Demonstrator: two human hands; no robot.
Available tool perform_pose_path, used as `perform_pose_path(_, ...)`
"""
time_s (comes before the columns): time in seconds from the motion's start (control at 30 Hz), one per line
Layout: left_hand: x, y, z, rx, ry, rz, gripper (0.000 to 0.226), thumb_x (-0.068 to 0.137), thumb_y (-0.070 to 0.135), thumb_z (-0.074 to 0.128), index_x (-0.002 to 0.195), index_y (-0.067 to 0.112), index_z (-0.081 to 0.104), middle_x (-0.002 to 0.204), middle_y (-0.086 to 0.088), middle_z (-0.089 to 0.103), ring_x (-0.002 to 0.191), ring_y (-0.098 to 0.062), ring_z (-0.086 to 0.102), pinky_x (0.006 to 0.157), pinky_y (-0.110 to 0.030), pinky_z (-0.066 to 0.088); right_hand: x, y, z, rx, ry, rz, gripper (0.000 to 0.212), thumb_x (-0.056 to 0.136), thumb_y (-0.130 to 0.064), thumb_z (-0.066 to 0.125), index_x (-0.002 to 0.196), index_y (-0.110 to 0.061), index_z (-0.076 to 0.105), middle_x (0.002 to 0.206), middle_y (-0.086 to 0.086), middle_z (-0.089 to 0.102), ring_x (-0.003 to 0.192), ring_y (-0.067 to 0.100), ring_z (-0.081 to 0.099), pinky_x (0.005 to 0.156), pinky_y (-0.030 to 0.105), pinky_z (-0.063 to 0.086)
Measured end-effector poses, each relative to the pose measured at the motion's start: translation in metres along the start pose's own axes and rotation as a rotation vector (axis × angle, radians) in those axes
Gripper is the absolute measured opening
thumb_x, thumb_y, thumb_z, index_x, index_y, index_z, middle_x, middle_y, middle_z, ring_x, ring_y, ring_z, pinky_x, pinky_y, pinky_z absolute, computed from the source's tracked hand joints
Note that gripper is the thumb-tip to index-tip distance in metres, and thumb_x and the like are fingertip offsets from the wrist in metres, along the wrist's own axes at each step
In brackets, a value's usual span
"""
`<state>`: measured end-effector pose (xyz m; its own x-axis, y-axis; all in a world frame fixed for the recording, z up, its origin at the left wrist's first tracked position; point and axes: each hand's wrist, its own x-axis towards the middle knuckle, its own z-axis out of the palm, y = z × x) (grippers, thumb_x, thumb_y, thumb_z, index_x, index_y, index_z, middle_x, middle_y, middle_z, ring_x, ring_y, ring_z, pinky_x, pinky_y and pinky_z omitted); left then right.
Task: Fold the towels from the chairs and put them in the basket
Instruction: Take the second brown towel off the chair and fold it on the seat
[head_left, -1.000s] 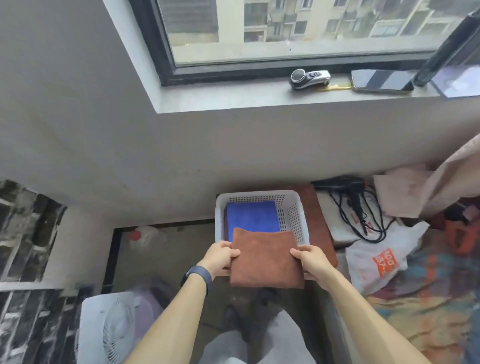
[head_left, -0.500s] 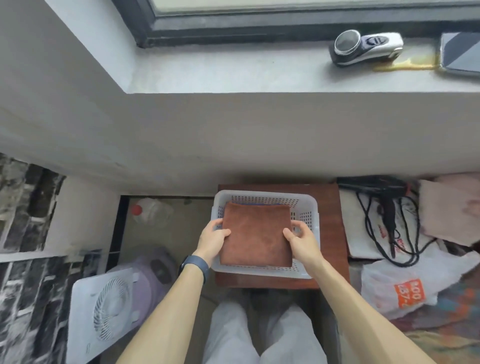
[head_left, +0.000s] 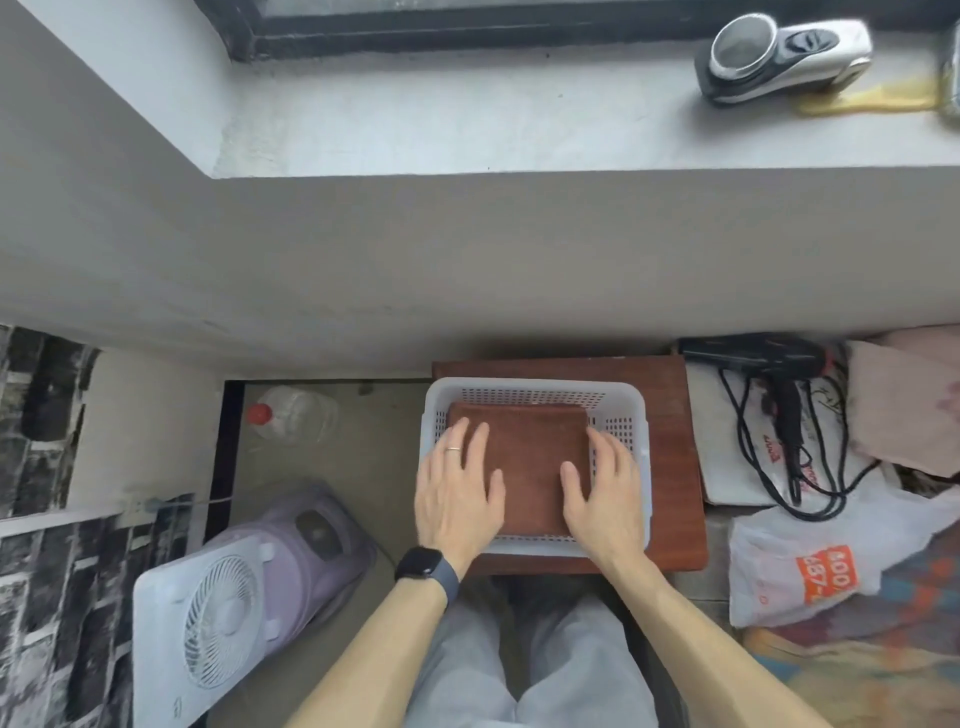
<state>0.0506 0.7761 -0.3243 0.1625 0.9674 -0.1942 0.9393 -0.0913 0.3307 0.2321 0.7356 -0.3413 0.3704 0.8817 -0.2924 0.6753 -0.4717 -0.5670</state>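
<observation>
Between fan and hair dryer, left hand and right hand (fingers straight) are resting on the towel in the basket.

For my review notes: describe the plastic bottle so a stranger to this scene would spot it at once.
Start at the white basket on the brown stool. Left of it, on the floor near the wall, is the clear bottle. Its red cap sets it apart from the white fan nearer the person.

We see a silver shaver on the grey windowsill, a black hair dryer lying on a white cloth bag, a plastic bag printed orange, a white fan, a red-capped bottle.
</observation>
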Motion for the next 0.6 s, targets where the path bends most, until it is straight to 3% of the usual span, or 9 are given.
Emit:
perform_pose_path(0.07,0.006,-0.002,0.008,0.097,-0.121,0.063,0.065,0.094,0.043,0.048,0.154,0.02,0.034,0.161,-0.005,0.031,0.148,-0.025,0.027,0.118,-0.048,0.027,-0.001,-0.004,0.008,-0.201,-0.097,-0.167,0.06,0.099,-0.046,0.048,0.155,-0.031,0.032,0.164,0.003,0.027,0.149,0.024,0.026,0.12,0.045,0.029)
perform_pose_path(0.17,0.019,-0.01,0.021,0.142,-0.272,0.023,0.07,0.097,0.05,0.036,0.159,0.024,0.016,0.166,-0.001,0.013,0.153,-0.022,0.009,0.122,-0.05,0.01,0.012,-0.002,0.02,-0.385,-0.252,-0.204,0.065,0.1,-0.058,0.034,0.159,-0.041,0.014,0.17,-0.002,0.005,0.155,0.023,0.005,0.123,0.053,0.016)
perform_pose_path(0.33,0.037,-0.049,0.023,0.285,-0.324,0.227,0.068,0.1,0.06,0.02,0.159,0.031,0.005,0.166,0.004,0.004,0.153,-0.017,0.008,0.121,-0.056,0.004,0.036,0.024,0.025,-0.531,-0.387,-0.214,0.066,0.095,-0.075,0.006,0.153,-0.052,-0.015,0.166,-0.013,-0.019,0.154,0.023,-0.015,0.122,0.056,-0.007)
perform_pose_path(0.5,0.038,-0.067,0.029,0.325,-0.375,0.285,0.068,0.097,0.063,0.015,0.157,0.032,0.007,0.165,0.008,0.005,0.152,-0.012,0.011,0.12,-0.058,0.001,0.038,0.032,0.031,-0.58,-0.427,-0.182,0.067,0.092,-0.078,0.0,0.15,-0.052,-0.023,0.162,-0.016,-0.028,0.153,0.026,-0.018,0.12,0.052,-0.016)
perform_pose_path(0.6,0.04,-0.067,0.034,0.385,-0.419,0.256,0.067,0.095,0.065,0.001,0.151,0.036,-0.021,0.161,0.011,-0.02,0.151,-0.009,-0.009,0.119,-0.057,-0.013,0.039,0.027,0.03,-0.608,-0.448,-0.152,0.067,0.091,-0.078,-0.003,0.148,-0.052,-0.028,0.16,-0.016,-0.033,0.153,0.026,-0.02,0.118,0.051,-0.022)
